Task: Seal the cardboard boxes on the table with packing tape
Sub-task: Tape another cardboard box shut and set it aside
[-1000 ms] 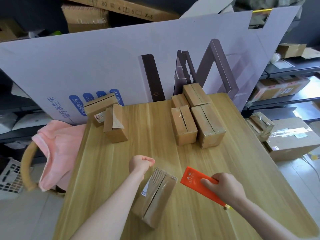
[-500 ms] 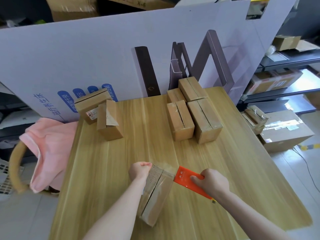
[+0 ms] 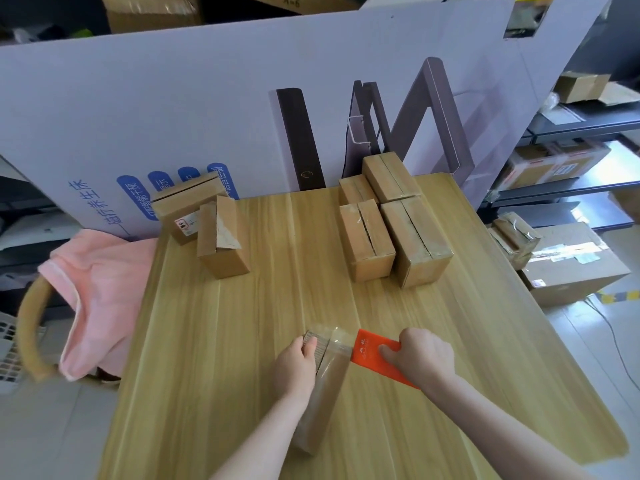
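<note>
A small cardboard box (image 3: 325,393) lies lengthwise on the wooden table (image 3: 214,358) near its front. My left hand (image 3: 298,365) rests on the box's far left end, fingers curled over the top edge. My right hand (image 3: 420,356) grips an orange tape dispenser (image 3: 369,348), whose front end touches the box's far right corner. Clear tape shines along the box top. Four more boxes (image 3: 391,220) stand grouped at the back right, and two boxes (image 3: 204,220) stand at the back left.
A large white printed cardboard sheet (image 3: 242,98) leans upright behind the table. A pink cloth (image 3: 100,282) hangs over a chair at the left. Boxes (image 3: 568,261) sit on the floor and shelves to the right.
My left hand dropped from above the box onto its far end. My right hand brought the orange dispenser leftward until it met the box.
</note>
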`<state>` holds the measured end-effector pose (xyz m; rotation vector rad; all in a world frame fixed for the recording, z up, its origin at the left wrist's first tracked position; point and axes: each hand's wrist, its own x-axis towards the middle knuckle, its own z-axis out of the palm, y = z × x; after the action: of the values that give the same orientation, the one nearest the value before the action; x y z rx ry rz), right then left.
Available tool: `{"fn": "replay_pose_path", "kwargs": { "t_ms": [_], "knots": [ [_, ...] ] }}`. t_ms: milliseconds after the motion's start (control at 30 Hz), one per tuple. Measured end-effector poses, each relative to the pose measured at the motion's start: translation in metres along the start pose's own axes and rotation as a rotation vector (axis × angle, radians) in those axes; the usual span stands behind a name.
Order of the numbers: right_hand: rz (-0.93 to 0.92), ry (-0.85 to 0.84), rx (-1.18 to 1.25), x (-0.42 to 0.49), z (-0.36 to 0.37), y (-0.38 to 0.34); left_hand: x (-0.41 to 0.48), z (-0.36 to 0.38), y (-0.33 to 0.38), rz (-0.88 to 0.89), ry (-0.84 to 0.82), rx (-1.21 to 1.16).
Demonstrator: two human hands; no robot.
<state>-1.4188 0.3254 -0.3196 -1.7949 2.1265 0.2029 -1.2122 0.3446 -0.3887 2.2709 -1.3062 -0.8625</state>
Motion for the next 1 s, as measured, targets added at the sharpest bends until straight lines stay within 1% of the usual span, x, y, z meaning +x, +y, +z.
{"fn": "replay_pose_path", "kwargs": {
  "t_ms": [133, 267, 367, 500, 567, 600, 667, 767, 833, 900, 933, 967, 1000],
  "knots": [
    [-0.016, -0.016, -0.057, 0.005, -0.013, -0.015, 0.002, 0.0, -0.001, 0.003, -0.002, -0.03],
    [-0.031, -0.028, -0.12, 0.007, -0.02, -0.026, -0.002, 0.004, -0.003, 0.003, 0.038, -0.062],
    [0.001, -0.044, -0.114, 0.01, -0.02, -0.031, -0.006, 0.006, 0.001, -0.006, 0.052, -0.112],
    [0.088, -0.202, -0.021, 0.001, 0.018, -0.037, -0.009, 0.009, 0.003, -0.095, 0.081, -0.115],
    [0.106, -0.221, 0.021, -0.008, 0.037, -0.031, -0.01, 0.011, 0.004, -0.147, 0.084, -0.184],
    [0.129, -0.212, 0.047, -0.011, 0.041, -0.024, -0.012, 0.013, 0.006, -0.191, 0.084, -0.257],
    [0.196, -0.168, 0.113, -0.009, 0.04, -0.007, -0.019, 0.019, 0.014, -0.323, 0.089, -0.474],
    [0.289, -0.019, 0.226, -0.002, 0.026, 0.011, -0.032, 0.03, 0.029, -0.562, 0.13, -0.808],
    [0.309, 0.087, 0.385, 0.002, 0.016, 0.015, -0.035, 0.035, 0.035, -0.646, 0.142, -0.895],
    [0.326, 0.187, 0.617, 0.001, 0.006, 0.013, -0.036, 0.036, 0.034, -0.665, 0.127, -0.92],
    [0.331, 0.229, 0.741, -0.002, 0.003, 0.011, -0.037, 0.034, 0.032, -0.643, 0.125, -0.915],
    [0.337, 0.258, 0.855, -0.006, 0.002, 0.007, -0.037, 0.031, 0.031, -0.59, 0.142, -0.882],
    [0.349, 0.269, 0.954, -0.011, 0.003, 0.002, -0.038, 0.029, 0.028, -0.498, 0.174, -0.811]
  ]
}}
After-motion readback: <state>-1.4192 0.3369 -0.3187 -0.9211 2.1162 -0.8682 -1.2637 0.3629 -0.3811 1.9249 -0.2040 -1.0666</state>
